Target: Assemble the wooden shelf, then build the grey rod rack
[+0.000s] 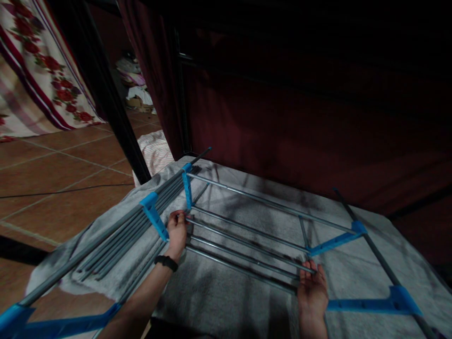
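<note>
My left hand [177,231], with a dark band at the wrist, pinches the left end of a grey metal tube [247,244]. At the other end of that tube, my right hand [312,287] is palm up with its fingers curled around it. The tube belongs to a set of several parallel tubes crossing a partly built rack. Blue plastic brackets [155,217] join the rack's left side pole [106,237]; more blue brackets [334,244] sit on the right side pole [379,259]. My fingers partly hide how the tube ends meet the frame.
Several loose grey tubes [132,230] lie at the left on a grey blanket [243,197]. Dark metal posts [109,103] and a maroon curtain [282,136] stand around the bed. Beyond are a tiled floor [81,162], a cable [70,190] and a floral cloth [45,70].
</note>
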Demonstrator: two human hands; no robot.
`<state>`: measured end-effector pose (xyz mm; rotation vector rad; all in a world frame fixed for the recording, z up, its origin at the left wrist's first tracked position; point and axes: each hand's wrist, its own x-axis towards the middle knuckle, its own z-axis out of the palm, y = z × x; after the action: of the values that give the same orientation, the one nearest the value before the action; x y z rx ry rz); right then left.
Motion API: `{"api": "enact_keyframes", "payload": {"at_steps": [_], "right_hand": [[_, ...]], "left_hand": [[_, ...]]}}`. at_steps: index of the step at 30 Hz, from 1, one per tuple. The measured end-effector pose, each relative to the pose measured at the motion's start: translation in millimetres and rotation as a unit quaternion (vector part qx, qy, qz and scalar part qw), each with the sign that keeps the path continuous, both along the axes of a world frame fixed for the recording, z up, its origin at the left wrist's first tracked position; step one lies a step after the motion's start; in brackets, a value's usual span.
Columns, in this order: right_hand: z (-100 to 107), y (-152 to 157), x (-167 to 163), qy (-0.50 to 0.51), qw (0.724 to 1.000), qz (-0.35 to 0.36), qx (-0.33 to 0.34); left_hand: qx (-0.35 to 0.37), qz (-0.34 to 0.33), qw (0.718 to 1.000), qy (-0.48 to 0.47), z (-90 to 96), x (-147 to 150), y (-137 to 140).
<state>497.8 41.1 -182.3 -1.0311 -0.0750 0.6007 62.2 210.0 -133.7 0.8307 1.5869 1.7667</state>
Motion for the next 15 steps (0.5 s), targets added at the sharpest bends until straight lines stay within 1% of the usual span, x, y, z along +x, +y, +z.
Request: {"api": "enact_keyframes", "payload": {"at_steps": [5,10,15], "right_hand": [[2.6,0.4,-2.0,-0.019,1.000,0.006,-0.006],[8.5,1.7,-3.6,0.012,1.000,0.006,-0.005],[2.2,2.4,1.3,-0.007,1.000,0.014,-0.011]], "left_hand": [[0.001,-0.011,1.000,0.002,-5.1,-1.5,2.2],[-0.007,-0.003,1.000,-0.013,-3.6,-0.8,1.0],[-0.006,0.002,1.000,0.008,-3.7,-1.6,-0.9]]}}
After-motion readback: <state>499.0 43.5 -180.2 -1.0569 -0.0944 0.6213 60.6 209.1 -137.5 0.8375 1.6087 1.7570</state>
